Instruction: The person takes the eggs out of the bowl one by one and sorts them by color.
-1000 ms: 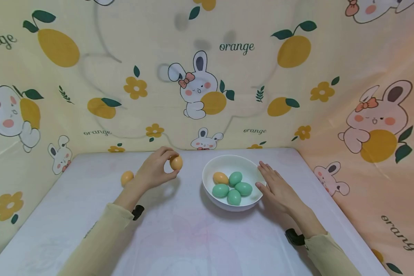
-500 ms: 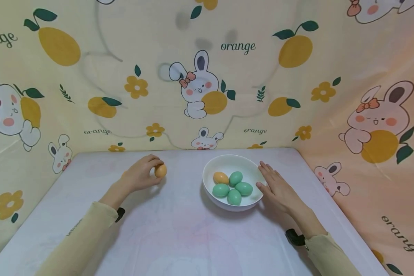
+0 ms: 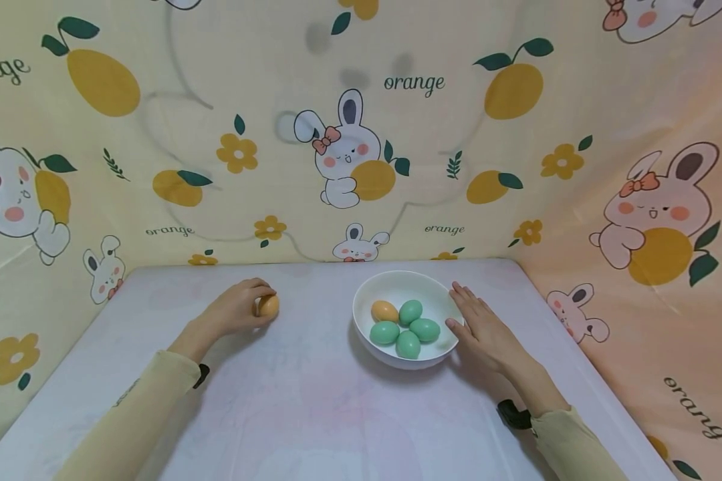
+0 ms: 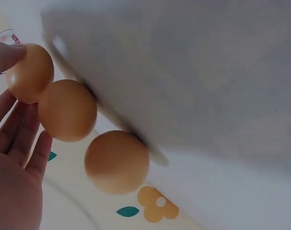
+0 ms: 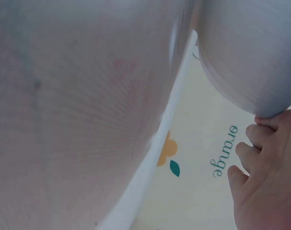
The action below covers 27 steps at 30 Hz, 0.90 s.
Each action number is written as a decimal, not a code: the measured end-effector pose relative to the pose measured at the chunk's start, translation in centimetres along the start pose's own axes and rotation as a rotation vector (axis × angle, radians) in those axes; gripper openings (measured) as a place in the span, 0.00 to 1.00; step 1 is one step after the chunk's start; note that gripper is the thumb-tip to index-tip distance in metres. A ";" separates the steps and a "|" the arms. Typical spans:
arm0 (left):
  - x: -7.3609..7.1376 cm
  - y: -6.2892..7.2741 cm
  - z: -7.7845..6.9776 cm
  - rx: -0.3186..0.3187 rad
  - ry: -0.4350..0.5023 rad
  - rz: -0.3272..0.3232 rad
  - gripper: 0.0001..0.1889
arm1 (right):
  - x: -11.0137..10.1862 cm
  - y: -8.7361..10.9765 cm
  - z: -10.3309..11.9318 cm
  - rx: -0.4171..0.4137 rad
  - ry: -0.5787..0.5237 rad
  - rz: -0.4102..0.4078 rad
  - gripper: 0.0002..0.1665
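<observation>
At the left of the table my left hand (image 3: 233, 310) pinches an orange-brown egg (image 3: 269, 306) between thumb and fingers, low over the cloth. The left wrist view shows this held egg (image 4: 31, 74) under the thumb, beside a second brown egg (image 4: 67, 111). A third brown egg (image 4: 116, 163) lies a little apart from these; the hand hides both from the head view. My right hand (image 3: 484, 333) rests with straight fingers against the right rim of a white bowl (image 3: 409, 362). Inside the bowl sit one orange egg (image 3: 385, 311) and several green eggs (image 3: 424, 330).
A pale cloth covers the table (image 3: 313, 414). Behind it stands a cream curtain (image 3: 265, 100) printed with rabbits and oranges, and it continues along both sides. The bowl is right of the table's middle, between the two hands.
My left hand has carried the pinched egg leftward and down toward the table, covering the brown egg seen there earlier. The right hand and bowl have stayed in place.
</observation>
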<state>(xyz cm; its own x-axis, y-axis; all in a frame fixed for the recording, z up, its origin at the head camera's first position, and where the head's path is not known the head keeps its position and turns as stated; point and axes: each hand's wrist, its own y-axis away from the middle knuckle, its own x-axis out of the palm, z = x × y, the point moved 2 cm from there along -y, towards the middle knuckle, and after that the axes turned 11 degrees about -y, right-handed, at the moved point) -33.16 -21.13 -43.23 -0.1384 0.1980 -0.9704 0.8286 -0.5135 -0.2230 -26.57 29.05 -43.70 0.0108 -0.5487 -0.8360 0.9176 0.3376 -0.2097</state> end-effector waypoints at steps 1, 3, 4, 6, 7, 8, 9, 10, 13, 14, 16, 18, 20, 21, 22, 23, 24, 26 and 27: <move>0.1 0.0 0.1 -0.001 -0.001 0.006 0.24 | 0.0 0.0 0.0 0.000 0.000 0.000 0.44; 0.3 0.0 0.2 -0.011 -0.004 0.024 0.24 | 0.0 0.0 0.1 0.001 0.000 0.001 0.44; 0.4 0.0 0.3 -0.015 -0.005 0.032 0.24 | 0.0 0.0 0.1 0.000 -0.001 0.001 0.44; 0.5 0.0 0.4 -0.019 -0.010 0.041 0.25 | 0.0 0.0 0.1 -0.001 0.000 0.002 0.44; 0.5 0.0 0.4 -0.019 -0.012 0.043 0.25 | 0.0 0.0 0.1 -0.002 0.000 0.002 0.44; 0.5 0.0 0.4 -0.019 -0.013 0.042 0.25 | 0.0 0.0 0.1 -0.002 0.000 0.002 0.44; 0.5 0.0 0.4 -0.020 -0.013 0.042 0.25 | 0.0 0.0 0.1 -0.002 0.001 0.002 0.43; 0.5 0.0 0.4 -0.021 -0.012 0.041 0.26 | 0.0 0.0 0.1 -0.003 0.001 0.002 0.43; 0.5 0.0 0.5 -0.024 -0.010 0.042 0.26 | 0.0 0.0 0.0 -0.004 0.003 0.000 0.43; 0.5 0.0 0.5 -0.026 -0.008 0.044 0.26 | -0.1 -0.1 0.0 -0.005 0.004 -0.001 0.43; 0.5 -0.1 0.5 -0.023 -0.013 0.045 0.26 | 0.0 -0.1 0.0 -0.004 0.005 0.000 0.43; 0.5 -0.1 0.5 -0.024 -0.019 0.048 0.26 | 0.0 -0.1 -0.1 -0.004 0.005 0.001 0.43; 0.6 -0.1 0.5 -0.022 -0.029 0.048 0.26 | 0.0 -0.1 -0.1 -0.003 0.003 0.002 0.43; 0.6 -0.1 0.6 -0.021 -0.035 0.048 0.26 | 0.0 -0.1 -0.1 -0.003 0.003 0.001 0.43; 0.6 -0.1 0.6 -0.023 -0.037 0.049 0.26 | 0.0 -0.1 -0.1 -0.003 0.002 0.002 0.43; 0.6 -0.1 0.6 -0.026 -0.038 0.051 0.26 | 0.0 0.0 -0.1 -0.002 0.001 0.002 0.43; 0.6 -0.1 0.6 -0.023 -0.042 0.049 0.26 | 0.0 0.0 -0.1 -0.002 0.000 0.003 0.43; 0.6 0.0 0.5 -0.019 -0.046 0.047 0.26 | 0.0 0.0 -0.1 0.000 0.000 0.004 0.43; 0.6 -0.1 0.5 -0.020 -0.047 0.047 0.26 | 0.0 0.0 -0.1 -0.001 -0.001 0.004 0.43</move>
<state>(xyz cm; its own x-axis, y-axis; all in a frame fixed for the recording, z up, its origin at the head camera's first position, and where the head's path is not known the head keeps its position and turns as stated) -33.54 -21.36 -43.87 -0.1241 0.1350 -0.9830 0.8451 -0.5048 -0.1760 -26.63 29.11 -43.75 0.0148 -0.5480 -0.8364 0.9174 0.3402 -0.2067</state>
